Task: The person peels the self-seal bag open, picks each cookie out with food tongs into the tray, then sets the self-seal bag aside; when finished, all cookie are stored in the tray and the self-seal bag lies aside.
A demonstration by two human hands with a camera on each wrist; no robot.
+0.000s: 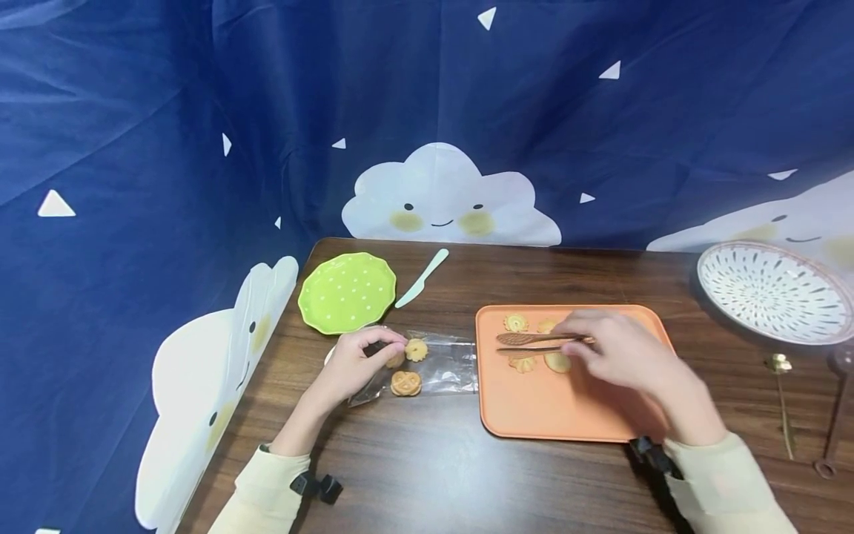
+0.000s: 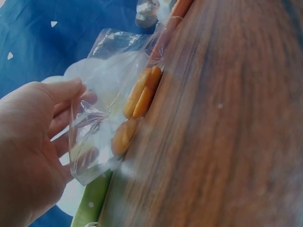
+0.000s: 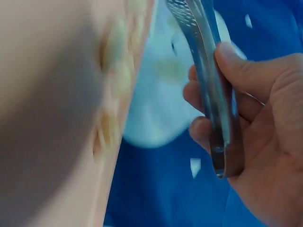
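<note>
My left hand point(image 1: 352, 365) pinches one end of a clear plastic bag point(image 1: 450, 374), which lies on the table. Several biscuits point(image 1: 406, 383) show in the bag, and the left wrist view has them point(image 2: 142, 92) through the film. In my right hand point(image 1: 627, 352) is a pair of metal tongs point(image 1: 523, 340), held over an orange tray point(image 1: 560, 415). The tong arms are apart at the tips, with nothing seen between them. Several biscuits point(image 1: 523, 364) lie on the tray below; the hand and tongs partly cover some.
A green dotted plate point(image 1: 347, 293) and a pale green knife point(image 1: 423, 278) lie at the back left. To the right stands a patterned white plate point(image 1: 774, 293), with a gold spoon point(image 1: 782, 393) and a brown long-handled utensil point(image 1: 834, 426) in front. A blue curtain point(image 1: 434, 89) hangs behind the table.
</note>
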